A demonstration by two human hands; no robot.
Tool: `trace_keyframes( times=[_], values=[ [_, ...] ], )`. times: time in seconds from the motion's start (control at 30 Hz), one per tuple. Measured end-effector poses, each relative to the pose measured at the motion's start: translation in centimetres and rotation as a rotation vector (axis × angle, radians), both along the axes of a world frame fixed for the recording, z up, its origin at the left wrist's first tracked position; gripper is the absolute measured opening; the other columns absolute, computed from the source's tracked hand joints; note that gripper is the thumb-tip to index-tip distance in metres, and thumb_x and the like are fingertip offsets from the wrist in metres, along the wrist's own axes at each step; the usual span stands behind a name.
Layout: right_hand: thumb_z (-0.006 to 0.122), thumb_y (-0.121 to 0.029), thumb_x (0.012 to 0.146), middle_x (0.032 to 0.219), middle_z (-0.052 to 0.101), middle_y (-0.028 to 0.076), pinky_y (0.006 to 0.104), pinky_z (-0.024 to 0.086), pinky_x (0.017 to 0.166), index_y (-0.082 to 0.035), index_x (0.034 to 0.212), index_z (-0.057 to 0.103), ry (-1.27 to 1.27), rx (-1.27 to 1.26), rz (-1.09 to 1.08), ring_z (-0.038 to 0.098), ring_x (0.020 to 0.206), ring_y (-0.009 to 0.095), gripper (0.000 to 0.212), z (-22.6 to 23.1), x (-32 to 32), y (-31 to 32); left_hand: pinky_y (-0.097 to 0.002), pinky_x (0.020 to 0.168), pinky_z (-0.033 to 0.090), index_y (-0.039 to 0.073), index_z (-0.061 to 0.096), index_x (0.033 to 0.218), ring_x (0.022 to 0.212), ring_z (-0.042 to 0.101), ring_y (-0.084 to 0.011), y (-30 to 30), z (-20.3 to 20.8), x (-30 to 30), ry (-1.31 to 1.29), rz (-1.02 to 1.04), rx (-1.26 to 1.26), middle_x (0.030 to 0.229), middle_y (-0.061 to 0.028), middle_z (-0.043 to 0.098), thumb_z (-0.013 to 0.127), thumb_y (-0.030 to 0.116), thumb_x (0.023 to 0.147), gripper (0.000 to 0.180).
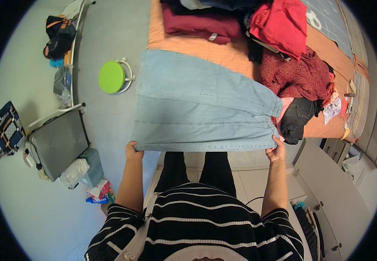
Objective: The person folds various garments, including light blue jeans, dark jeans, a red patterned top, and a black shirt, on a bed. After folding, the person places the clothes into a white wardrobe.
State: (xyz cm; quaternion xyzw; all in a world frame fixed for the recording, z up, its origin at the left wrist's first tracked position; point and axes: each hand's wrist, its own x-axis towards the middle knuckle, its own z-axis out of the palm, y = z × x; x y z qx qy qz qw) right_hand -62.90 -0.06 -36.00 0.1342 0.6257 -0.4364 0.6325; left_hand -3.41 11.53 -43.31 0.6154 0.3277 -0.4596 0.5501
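A light blue denim garment [201,102] is spread flat between my two hands, hanging over the near edge of a bed with an orange cover [188,45]. My left hand [132,152] pinches its near left corner. My right hand [276,151] pinches its near right corner. Both arms reach forward in black and white striped sleeves. The far end of the garment rests on the orange cover.
A heap of clothes lies on the bed: a dark red piece [199,24], a red one [282,26], a maroon knit [299,76], a black one [297,117]. A green round stool [112,77] stands left. A grey suitcase [60,143] and bags sit far left. White cabinet [327,182] right.
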Motion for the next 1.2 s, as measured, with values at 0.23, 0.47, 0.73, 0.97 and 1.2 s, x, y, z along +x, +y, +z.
trace_keyframes(
  times=[0.23,0.47,0.73,0.97,1.2],
  values=[
    [0.064,-0.01,0.083,0.086,0.066,0.004,0.0246,0.057,0.057,-0.005,0.095,0.062,-0.092,-0.015,-0.172,0.064,0.067,0.011,0.013,0.1,-1.2,-7.8,-0.0442,0.088,0.049,-0.002,0.045,0.114,0.098,0.056,-0.0291,-21.8,5.7,0.4,-0.166,-0.047,-0.035,0.114,-0.0172,0.053,0.051,0.014,0.091,0.029],
    [0.065,-0.03,0.086,0.08,0.064,0.009,0.0274,0.056,0.056,-0.005,0.093,0.058,0.049,0.099,-0.082,0.059,0.058,0.016,0.027,-2.0,1.5,-13.6,-0.0419,0.081,0.051,-0.002,0.048,0.109,0.087,0.055,-0.0239,-30.1,-3.8,-0.4,-0.223,-0.239,0.055,0.098,-0.0124,0.051,0.054,0.013,0.089,0.026],
    [0.075,-0.03,0.076,0.09,0.06,0.009,0.0318,0.046,0.078,0.001,0.107,0.054,1.339,-0.3,0.473,0.056,0.082,0.019,0.049,-6.1,0.3,-11.0,-0.0411,0.087,0.048,-0.002,0.038,0.124,0.103,0.055,-0.0318,-22.7,-7.2,-7.1,-0.689,-0.55,0.329,0.122,-0.0183,0.049,0.068,0.012,0.08,0.055],
    [0.075,-0.026,0.076,0.115,0.059,0.011,0.0309,0.042,0.09,0.001,0.121,0.051,0.642,-0.238,0.548,0.056,0.101,0.02,0.058,-6.4,1.8,-11.7,-0.0374,0.077,0.052,0.001,0.046,0.117,0.102,0.057,-0.0291,-22.0,-8.1,-6.4,-0.154,-0.241,0.266,0.119,-0.0165,0.054,0.067,0.007,0.081,0.042],
    [0.072,-0.012,0.071,0.109,0.061,0.011,0.0347,0.046,0.087,0.003,0.119,0.052,0.296,-0.09,0.591,0.059,0.097,0.023,0.054,-3.5,2.5,-12.7,-0.0225,0.05,0.048,0.003,0.052,0.106,0.09,0.06,-0.0214,-22.3,-1.9,-5.3,0.129,-0.122,-0.19,0.108,-0.0129,0.058,0.059,0.001,0.084,0.024]
  ],
)
